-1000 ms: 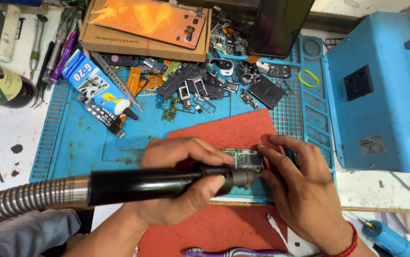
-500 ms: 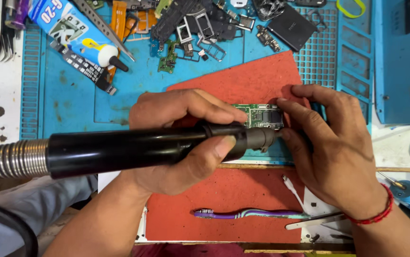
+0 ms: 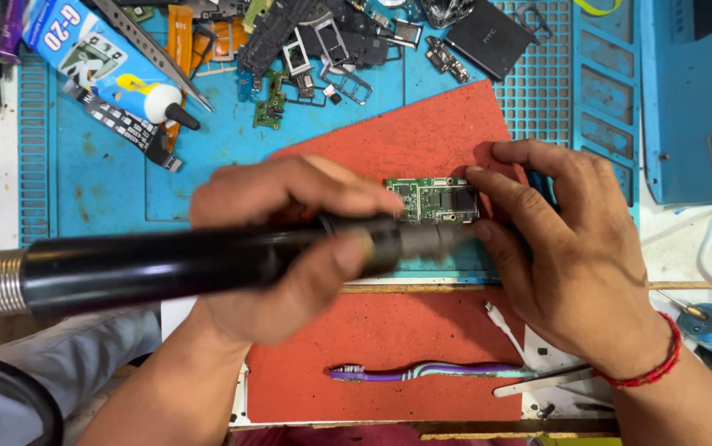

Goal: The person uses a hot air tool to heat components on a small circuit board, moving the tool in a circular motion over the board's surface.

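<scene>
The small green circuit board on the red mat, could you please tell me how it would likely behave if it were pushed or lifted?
The small green circuit board looks thin and flat, so probably light and stiff. It lies flat on the red mat, so it would likely slide, not roll; the right hand touches its edge. Its exposed chips suggest fragility.

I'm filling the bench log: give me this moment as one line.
left hand: grips black wand | right hand: steadies green circuit board | nozzle at board edge | red mat beneath
</scene>
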